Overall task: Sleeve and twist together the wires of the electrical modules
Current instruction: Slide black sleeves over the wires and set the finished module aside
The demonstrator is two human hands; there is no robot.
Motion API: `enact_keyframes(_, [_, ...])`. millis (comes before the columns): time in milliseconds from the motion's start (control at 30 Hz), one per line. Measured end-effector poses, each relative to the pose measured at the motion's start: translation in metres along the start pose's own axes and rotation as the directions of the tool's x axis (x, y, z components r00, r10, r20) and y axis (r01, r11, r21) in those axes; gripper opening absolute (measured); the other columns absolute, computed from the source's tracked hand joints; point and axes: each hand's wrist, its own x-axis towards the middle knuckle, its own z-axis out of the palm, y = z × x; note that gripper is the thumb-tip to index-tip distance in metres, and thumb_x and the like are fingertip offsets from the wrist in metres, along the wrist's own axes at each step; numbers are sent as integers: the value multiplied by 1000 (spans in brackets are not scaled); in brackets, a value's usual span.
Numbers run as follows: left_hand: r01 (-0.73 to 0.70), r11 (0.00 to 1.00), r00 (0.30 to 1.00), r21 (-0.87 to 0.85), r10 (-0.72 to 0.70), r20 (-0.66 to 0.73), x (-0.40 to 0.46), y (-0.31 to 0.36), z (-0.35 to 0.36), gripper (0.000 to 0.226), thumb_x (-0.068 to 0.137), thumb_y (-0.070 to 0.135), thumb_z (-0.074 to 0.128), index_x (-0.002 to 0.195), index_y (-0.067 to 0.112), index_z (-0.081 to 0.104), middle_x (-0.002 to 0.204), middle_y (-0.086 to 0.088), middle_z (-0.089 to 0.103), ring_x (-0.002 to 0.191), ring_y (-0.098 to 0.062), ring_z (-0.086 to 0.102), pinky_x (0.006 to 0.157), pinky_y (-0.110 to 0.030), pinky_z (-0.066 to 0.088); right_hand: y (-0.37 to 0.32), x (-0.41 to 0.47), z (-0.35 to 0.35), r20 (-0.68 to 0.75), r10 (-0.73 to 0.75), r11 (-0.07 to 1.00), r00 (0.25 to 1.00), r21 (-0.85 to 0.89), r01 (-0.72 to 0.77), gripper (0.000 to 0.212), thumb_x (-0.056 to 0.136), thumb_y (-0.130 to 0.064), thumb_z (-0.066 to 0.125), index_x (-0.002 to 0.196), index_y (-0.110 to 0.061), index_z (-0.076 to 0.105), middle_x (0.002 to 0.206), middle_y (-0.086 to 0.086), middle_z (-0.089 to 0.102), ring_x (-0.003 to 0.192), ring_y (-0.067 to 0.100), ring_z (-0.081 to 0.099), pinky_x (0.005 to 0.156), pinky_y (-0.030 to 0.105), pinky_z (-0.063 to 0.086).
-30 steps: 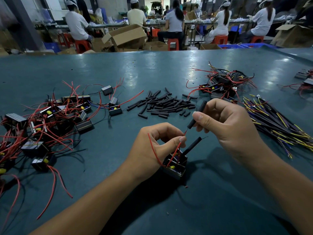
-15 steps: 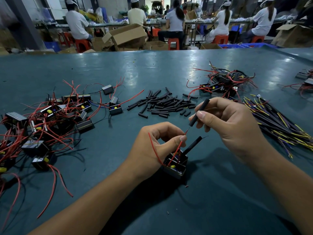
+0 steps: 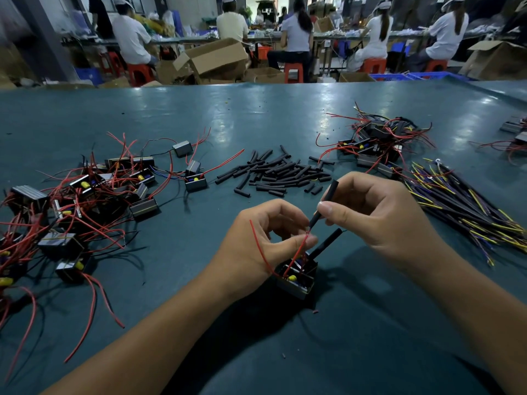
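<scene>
Teal bench [image 3: 285, 115], loose tube pile [image 3: 273, 175] beyond. We steady the module [image 3: 296, 277] on it; left hand [image 3: 256, 249] pinches the red wire [image 3: 299, 249], right hand [image 3: 379, 218] pinches 1 sleeve [image 3: 325, 202]. Keep the wire straight, feed slowly.

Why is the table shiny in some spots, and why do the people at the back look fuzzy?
Head view: overhead light glares in pale patches on the green table; the hands cast dark shadows below; the far workers look soft and dim; the wide lens bends the table's far edge.
</scene>
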Motion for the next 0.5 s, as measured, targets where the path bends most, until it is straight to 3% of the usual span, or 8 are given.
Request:
enact_keyframes(133, [35, 992, 991, 123, -51, 123, 1, 6, -13, 21, 82, 7, 81, 97, 16, 70, 94, 0, 76, 89, -13, 71, 89, -35, 54, 0, 0, -2, 56, -6, 999, 998, -40, 8, 17, 80, -26, 76, 85, -11, 69, 70, -3, 65, 64, 5, 56, 61, 15, 45])
enact_keyframes(267, [22, 986, 990, 164, -44, 131, 2, 8, -15, 20, 81, 10, 83, 96, 16, 70, 90, 2, 76, 87, -13, 71, 91, -41, 53, 1, 0, -4, 110, -26, 984, 994, -171, 44, 6, 84, -21, 76, 86, -18, 71, 79, 0, 70, 72, 5, 62, 70, 24, 50])
enact_keyframes(400, [-4, 971, 989, 237, -31, 144, 2, 9, -17, 23, 79, 19, 84, 96, 16, 70, 87, 6, 74, 86, -10, 70, 88, -35, 53, 1, -1, -2, 145, -3, 960, 989, -278, 44, 6, 82, -29, 76, 84, -25, 72, 80, -9, 71, 77, 6, 64, 77, 29, 50])
enact_keyframes(500, [-13, 949, 981, 315, -48, 186, 2, 12, -27, 25, 82, 16, 82, 103, 23, 70, 95, 12, 72, 94, -9, 68, 91, -27, 48, -1, -2, -1, 189, 6, 933, 982, -353, 62, 10, 81, -37, 74, 85, -28, 73, 85, -15, 72, 87, 6, 66, 84, 24, 47])
